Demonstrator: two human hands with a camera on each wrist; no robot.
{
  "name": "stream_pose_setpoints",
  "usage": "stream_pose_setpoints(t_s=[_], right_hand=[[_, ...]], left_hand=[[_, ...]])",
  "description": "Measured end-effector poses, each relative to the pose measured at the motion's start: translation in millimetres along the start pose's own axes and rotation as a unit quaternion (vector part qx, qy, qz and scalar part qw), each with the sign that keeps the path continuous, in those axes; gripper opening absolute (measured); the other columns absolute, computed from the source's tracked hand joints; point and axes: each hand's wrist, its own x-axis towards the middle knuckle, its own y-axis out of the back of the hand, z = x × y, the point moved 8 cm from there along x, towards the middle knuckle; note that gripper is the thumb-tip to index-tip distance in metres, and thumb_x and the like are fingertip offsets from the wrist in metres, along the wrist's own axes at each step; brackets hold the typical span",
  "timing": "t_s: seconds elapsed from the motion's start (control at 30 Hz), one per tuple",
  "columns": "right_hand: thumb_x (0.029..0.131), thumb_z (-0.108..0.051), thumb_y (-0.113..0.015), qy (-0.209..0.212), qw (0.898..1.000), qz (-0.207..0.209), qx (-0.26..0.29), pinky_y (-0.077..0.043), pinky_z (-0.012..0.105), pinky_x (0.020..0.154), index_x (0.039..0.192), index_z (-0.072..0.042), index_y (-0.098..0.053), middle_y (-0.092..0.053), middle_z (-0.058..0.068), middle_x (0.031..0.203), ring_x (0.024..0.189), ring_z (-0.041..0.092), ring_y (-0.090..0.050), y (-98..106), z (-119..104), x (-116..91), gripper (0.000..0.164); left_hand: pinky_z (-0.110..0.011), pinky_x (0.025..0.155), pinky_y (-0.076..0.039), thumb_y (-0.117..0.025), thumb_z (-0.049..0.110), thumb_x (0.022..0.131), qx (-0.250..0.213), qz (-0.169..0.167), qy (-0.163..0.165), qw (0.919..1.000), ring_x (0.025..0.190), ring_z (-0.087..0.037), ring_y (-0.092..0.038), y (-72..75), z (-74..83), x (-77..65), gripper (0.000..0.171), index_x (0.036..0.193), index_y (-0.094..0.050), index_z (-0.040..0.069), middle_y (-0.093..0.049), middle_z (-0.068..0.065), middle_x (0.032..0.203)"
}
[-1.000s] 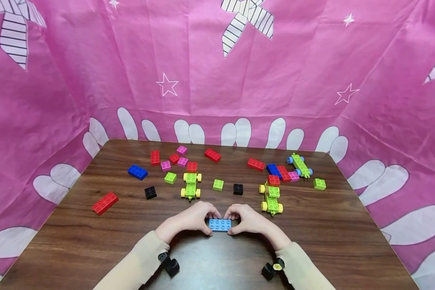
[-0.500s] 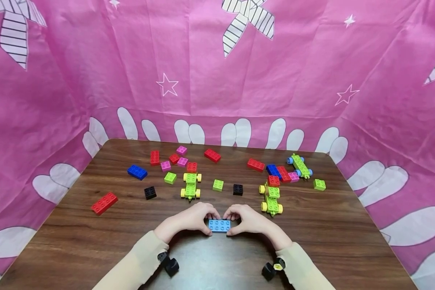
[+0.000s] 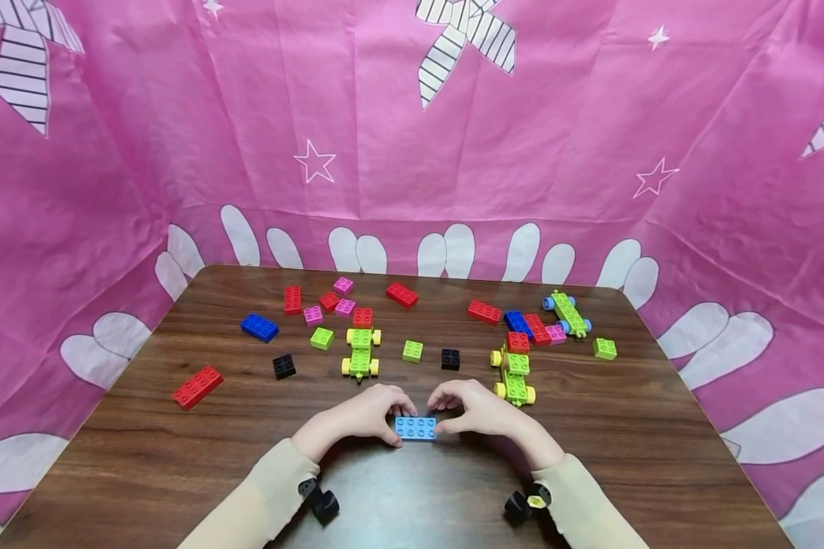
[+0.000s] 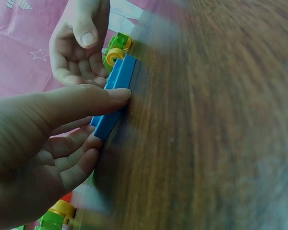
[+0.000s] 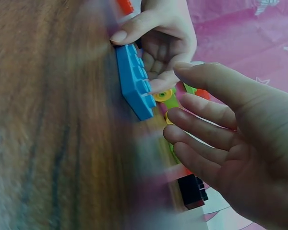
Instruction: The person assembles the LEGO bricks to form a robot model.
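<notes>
A light blue eight-stud toy brick (image 3: 415,428) lies studs up on the table near its front middle. My left hand (image 3: 369,412) pinches its left end between thumb and fingers; the left wrist view shows that thumb along the near side of the blue brick (image 4: 116,103). Beside the other end is my right hand (image 3: 477,410), its fingers loosely bent. In the right wrist view a gap shows between the right hand (image 5: 230,124) and the blue brick (image 5: 133,81), and nothing is in its grasp.
Beyond the hands stand two green car bases with yellow wheels (image 3: 361,354) (image 3: 515,377). A green base with blue wheels (image 3: 567,313) is at the back right. Red (image 3: 198,386), dark blue (image 3: 259,327), black (image 3: 284,366), pink and green bricks lie scattered around. A pink curtain (image 3: 398,152) encloses the table.
My right hand has let go of the blue brick's right end and moved slightly right, its thumb and fingers parting. My left hand and the brick have stayed nearly in place.
</notes>
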Motion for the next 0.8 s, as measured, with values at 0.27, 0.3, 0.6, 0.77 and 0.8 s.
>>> stream_pose_setpoints(t_s=[0.27, 0.3, 0.6, 0.77, 0.8], right_hand=[[0.084, -0.020, -0.075, 0.016, 0.999, 0.033, -0.007, -0.054, 0.030, 0.085, 0.108, -0.004, -0.065, -0.070, 0.007, 0.104, 0.095, 0.020, -0.066, 12, -8, -4, 0.031], [0.084, -0.020, -0.074, 0.017, 0.999, 0.036, -0.007, -0.054, 0.031, 0.085, 0.108, -0.004, -0.065, -0.069, 0.007, 0.104, 0.097, 0.020, -0.066, 14, -9, -5, 0.031], [0.086, -0.023, -0.074, 0.030, 0.994, 0.094, -0.038, -0.053, 0.032, 0.087, 0.106, -0.007, -0.067, -0.070, 0.004, 0.104, 0.097, 0.015, -0.063, 31, -16, -10, 0.027], [0.085, -0.013, -0.074, 0.057, 0.985, 0.157, -0.037, -0.054, 0.040, 0.087, 0.105, -0.005, -0.067, -0.069, 0.009, 0.102, 0.096, 0.022, -0.065, 47, -24, -17, 0.023], [0.084, -0.011, -0.074, 0.060, 0.982, 0.174, -0.035, -0.054, 0.040, 0.086, 0.105, -0.005, -0.067, -0.069, 0.009, 0.102, 0.096, 0.022, -0.065, 51, -26, -19, 0.023]], left_hand=[[-0.017, 0.075, -0.047, -0.086, 0.013, 0.067, -0.002, 0.003, -0.001, 1.0000, 0.082, -0.006, -0.057, -0.2, -1.3, -0.3, 0.040, 0.103, -0.070, 0.007, -0.065, 0.001, 0.095], [-0.017, 0.075, -0.047, -0.086, 0.013, 0.067, -0.002, 0.003, -0.001, 1.0000, 0.082, -0.006, -0.057, -0.3, -1.4, -0.3, 0.040, 0.103, -0.070, 0.007, -0.065, 0.001, 0.095], [-0.017, 0.075, -0.047, -0.086, 0.014, 0.066, -0.005, 0.004, -0.002, 1.0000, 0.082, -0.004, -0.056, -2.0, -3.5, 0.1, 0.040, 0.102, -0.070, 0.008, -0.064, 0.003, 0.092], [-0.018, 0.076, -0.047, -0.087, 0.014, 0.066, -0.006, 0.007, 0.004, 0.9999, 0.082, -0.004, -0.056, -1.4, -5.5, 0.6, 0.041, 0.103, -0.070, 0.008, -0.065, 0.003, 0.093], [-0.018, 0.076, -0.047, -0.087, 0.014, 0.066, -0.008, 0.007, 0.006, 0.9999, 0.082, -0.004, -0.055, -1.5, -5.8, 0.6, 0.041, 0.103, -0.070, 0.008, -0.064, 0.003, 0.094]])
